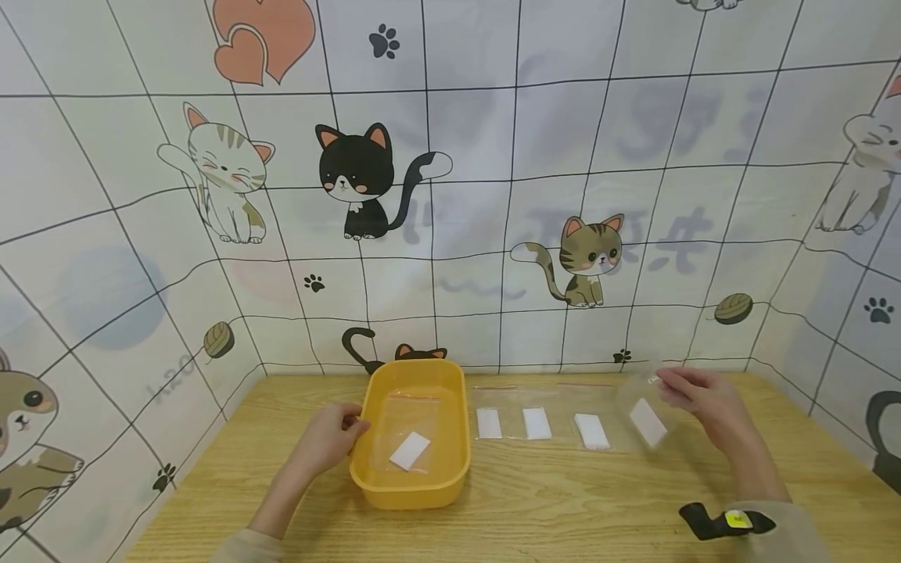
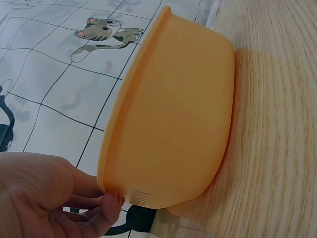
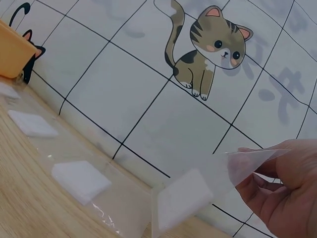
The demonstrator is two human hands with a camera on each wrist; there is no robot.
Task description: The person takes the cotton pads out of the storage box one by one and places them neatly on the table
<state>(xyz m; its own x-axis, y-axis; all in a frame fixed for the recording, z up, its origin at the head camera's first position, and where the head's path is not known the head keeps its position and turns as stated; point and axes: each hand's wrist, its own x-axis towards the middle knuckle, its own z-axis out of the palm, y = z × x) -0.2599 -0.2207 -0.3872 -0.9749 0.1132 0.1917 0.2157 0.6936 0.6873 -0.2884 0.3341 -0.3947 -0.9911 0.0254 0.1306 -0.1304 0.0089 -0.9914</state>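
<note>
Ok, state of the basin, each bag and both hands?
Yellow basin: upright on the table
Basin bag: lying inside, white piece in it
Three table bags: in a row, white piece in each
Held bag: raised, tilted, white piece inside
Left hand: gripping basin rim
Right hand: pinching held bag

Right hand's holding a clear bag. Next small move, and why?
Probably bring the clear plastic bag over the yellow tub: the right hand pinches it, the left hand holds the tub's side, and a similar bag lies inside.
</note>
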